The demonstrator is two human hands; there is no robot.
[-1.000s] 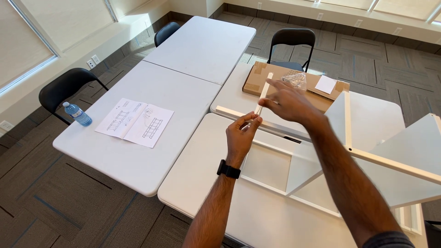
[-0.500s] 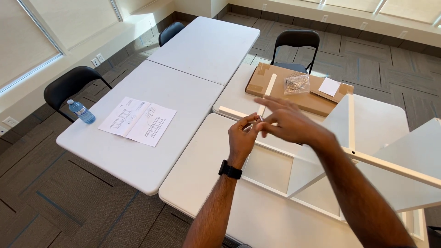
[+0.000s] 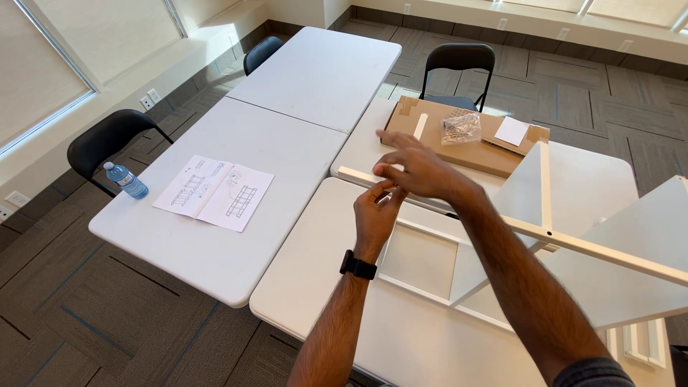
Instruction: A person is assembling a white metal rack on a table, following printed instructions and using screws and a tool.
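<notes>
Four white folding tables (image 3: 287, 154) stand pushed together. The near left table carries an instruction sheet (image 3: 215, 192) and a water bottle (image 3: 126, 180) at its left edge. A flat cardboard box (image 3: 459, 143) lies on the far right table. White furniture panels (image 3: 588, 215) rest across the right-hand tables.

tables: you've got 4 (image 3: 215, 251)
chairs: 3 (image 3: 107, 140)
water bottle: 1 (image 3: 126, 180)
cardboard box: 1 (image 3: 469, 149)
hardware bag: 1 (image 3: 461, 127)

White tables (image 3: 287, 150); black chairs (image 3: 459, 61); brown cardboard (image 3: 466, 147); blue bottle (image 3: 126, 180); black watch (image 3: 357, 266).
</notes>
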